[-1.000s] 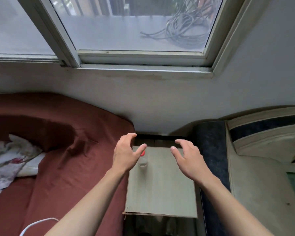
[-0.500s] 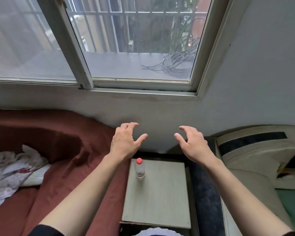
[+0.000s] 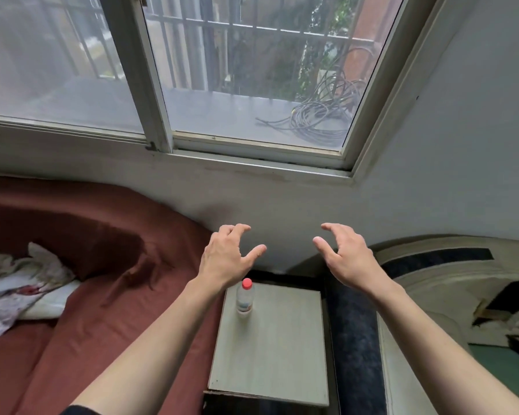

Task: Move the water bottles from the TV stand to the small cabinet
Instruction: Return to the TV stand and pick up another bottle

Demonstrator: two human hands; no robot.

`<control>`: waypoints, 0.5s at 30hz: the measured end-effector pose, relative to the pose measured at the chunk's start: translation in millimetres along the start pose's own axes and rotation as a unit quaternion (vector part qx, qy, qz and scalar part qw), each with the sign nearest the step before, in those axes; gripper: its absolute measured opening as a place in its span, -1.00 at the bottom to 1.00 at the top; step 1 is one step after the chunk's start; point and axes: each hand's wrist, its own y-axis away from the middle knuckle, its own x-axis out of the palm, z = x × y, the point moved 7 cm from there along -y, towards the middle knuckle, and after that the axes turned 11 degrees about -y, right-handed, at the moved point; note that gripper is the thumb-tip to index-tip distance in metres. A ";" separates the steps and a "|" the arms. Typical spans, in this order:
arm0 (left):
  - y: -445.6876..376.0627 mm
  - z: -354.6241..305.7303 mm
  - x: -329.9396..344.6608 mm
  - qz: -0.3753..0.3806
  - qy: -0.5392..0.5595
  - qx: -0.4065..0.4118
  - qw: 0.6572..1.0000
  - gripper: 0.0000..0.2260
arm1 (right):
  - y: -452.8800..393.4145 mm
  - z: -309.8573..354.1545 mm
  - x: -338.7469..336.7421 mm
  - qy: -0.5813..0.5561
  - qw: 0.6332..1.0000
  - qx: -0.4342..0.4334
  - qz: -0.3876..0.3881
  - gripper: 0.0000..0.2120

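My left hand (image 3: pixel 226 256) is hovering, fingers loosely curled and empty, just above the water bottle (image 3: pixel 245 298) standing upright at the far left corner of the small cabinet (image 3: pixel 271 348); my right hand (image 3: pixel 346 259) is floating farther off, equally empty.

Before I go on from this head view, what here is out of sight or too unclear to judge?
- Front and inside of the pale wooden small cabinet: the downward angle shows only its top.
- Label and fill level of the clear red-capped water bottle: too small.
- TV stand and other bottles: outside the frame.
- Palm sides of the left hand and right hand: turned away.
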 end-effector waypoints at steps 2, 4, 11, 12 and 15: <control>5.2 0.3 2.5 0.008 -0.004 -0.005 1.000 -0.46 | 3.2 -1.9 0.5 -0.004 1.000 -0.004 0.003 -0.50; 14.0 -3.4 0.1 0.006 -0.005 -0.012 1.000 -0.45 | 7.8 -3.7 2.3 -0.002 1.000 -0.014 0.014 -0.50; 51.4 -13.6 -32.0 -0.037 -0.042 -0.059 0.997 -0.39 | 1.2 12.5 13.3 -0.001 0.992 -0.091 0.082 -0.52; 61.6 -11.5 -38.6 -0.047 -0.059 -0.072 0.995 -0.41 | 0.2 17.5 17.9 0.003 0.989 -0.110 0.097 -0.53; 102.0 0.4 -55.8 -0.069 -0.094 -0.137 0.984 -0.44 | 5.6 37.0 34.9 0.002 0.974 -0.180 0.138 -0.54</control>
